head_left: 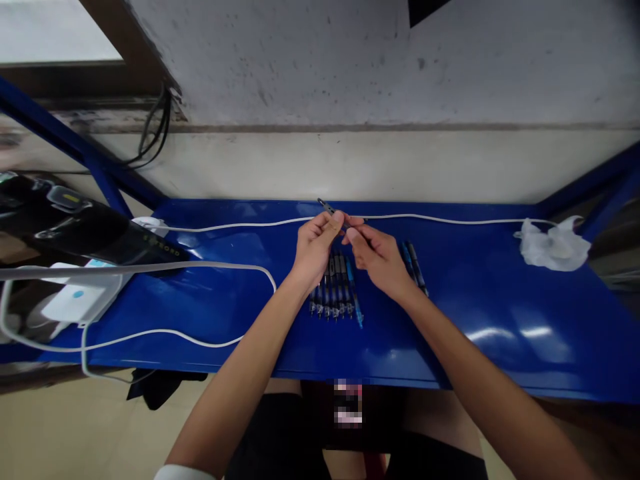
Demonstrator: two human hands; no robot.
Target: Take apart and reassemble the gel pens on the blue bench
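"Where have I room?"
"Your glossy blue surface [485,300] has its front right corner cut off; you've room rightward, up to the crumpled white plastic bag [553,245]."
"My hands?"
"Your left hand [314,250], beside your right hand [379,259], partly hides the row of slim dark-and-blue pens [336,293]. Your left fingers clamp a slim grey-and-black pen [326,206] toward the rear edge; its lower end is hidden, so I can't tell your right fingers' grip."

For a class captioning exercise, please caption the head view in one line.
Left grip and right grip meet at a dark pen above a blue tabletop, where more pens lie side by side.
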